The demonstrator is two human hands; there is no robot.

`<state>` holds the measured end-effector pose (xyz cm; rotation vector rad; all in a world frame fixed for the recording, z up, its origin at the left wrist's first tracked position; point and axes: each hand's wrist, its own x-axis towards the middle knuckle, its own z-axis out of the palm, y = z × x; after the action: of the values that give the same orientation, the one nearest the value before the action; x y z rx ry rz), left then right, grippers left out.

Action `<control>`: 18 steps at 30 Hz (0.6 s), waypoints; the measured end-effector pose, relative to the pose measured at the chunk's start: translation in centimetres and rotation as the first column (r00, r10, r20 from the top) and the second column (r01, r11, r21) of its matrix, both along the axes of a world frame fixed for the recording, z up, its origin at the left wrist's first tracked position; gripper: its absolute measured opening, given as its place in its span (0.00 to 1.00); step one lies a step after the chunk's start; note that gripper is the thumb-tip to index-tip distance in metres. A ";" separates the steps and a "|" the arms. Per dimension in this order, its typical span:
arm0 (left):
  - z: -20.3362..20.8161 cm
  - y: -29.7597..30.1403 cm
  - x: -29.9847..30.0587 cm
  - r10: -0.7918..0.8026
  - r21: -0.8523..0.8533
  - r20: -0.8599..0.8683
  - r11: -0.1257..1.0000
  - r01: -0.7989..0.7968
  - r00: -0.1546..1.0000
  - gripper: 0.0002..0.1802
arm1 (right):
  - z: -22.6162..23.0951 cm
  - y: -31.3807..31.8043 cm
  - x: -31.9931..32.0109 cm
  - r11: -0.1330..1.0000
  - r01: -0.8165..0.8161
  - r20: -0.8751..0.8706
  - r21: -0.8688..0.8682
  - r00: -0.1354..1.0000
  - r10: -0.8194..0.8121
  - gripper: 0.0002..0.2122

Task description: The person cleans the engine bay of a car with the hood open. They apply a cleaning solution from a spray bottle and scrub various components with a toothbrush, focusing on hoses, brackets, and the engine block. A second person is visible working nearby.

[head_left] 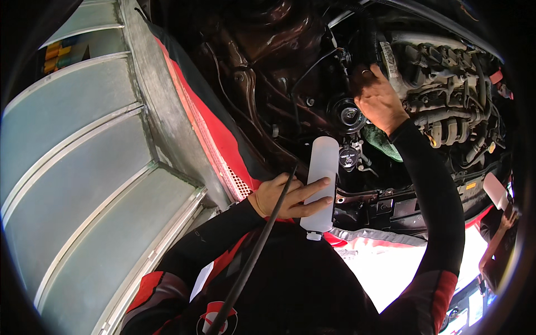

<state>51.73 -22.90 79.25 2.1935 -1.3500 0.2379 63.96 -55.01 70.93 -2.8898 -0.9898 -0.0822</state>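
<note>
My left hand [287, 198] is around a white plastic bottle [322, 156], two fingers stretched across its side. The bottle is tilted, its small capped end pointing toward me. My right hand [381, 100] reaches into the engine bay, its fingers curled beside a thick dark hose [365, 42]; what they grip is in shadow. Just left of that hand is a round black cap [350, 115]. A smaller dark cap [349, 158] lies nearer me, right of the bottle. Under my right wrist rests a green cloth [382, 143].
A thin dark rod [257, 251] slants in front of my left hand. The engine [446, 84] fills the right side. A red and black cover [195, 106] drapes the car's left edge beside glass panels [84, 139]. At far right, another person's hand [508, 216] holds something white.
</note>
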 end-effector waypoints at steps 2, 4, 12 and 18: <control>0.0 0.0 0.0 -0.002 -0.003 -0.004 1.000 0.002 1.000 0.31 | -0.1 -0.6 -0.2 0.983 -0.092 0.042 0.161 0.995 0.087 0.03; -0.2 0.0 0.1 -0.010 -0.003 -0.005 1.000 0.010 1.000 0.31 | -0.5 -1.1 0.1 0.904 -0.192 0.212 0.381 0.970 0.117 0.05; -0.6 0.1 0.4 -0.016 0.011 -0.007 1.000 0.016 1.000 0.33 | -1.4 -1.1 1.7 0.968 -0.098 0.139 0.232 0.988 0.066 0.07; -0.6 0.3 0.2 -0.013 0.032 -0.036 0.999 0.014 0.999 0.36 | -0.8 -1.5 2.0 0.969 -0.128 0.043 0.213 0.992 0.122 0.03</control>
<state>51.89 -22.58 78.66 2.2040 -1.3571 0.1720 65.91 -56.50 70.15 -2.6316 -1.0917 -0.2101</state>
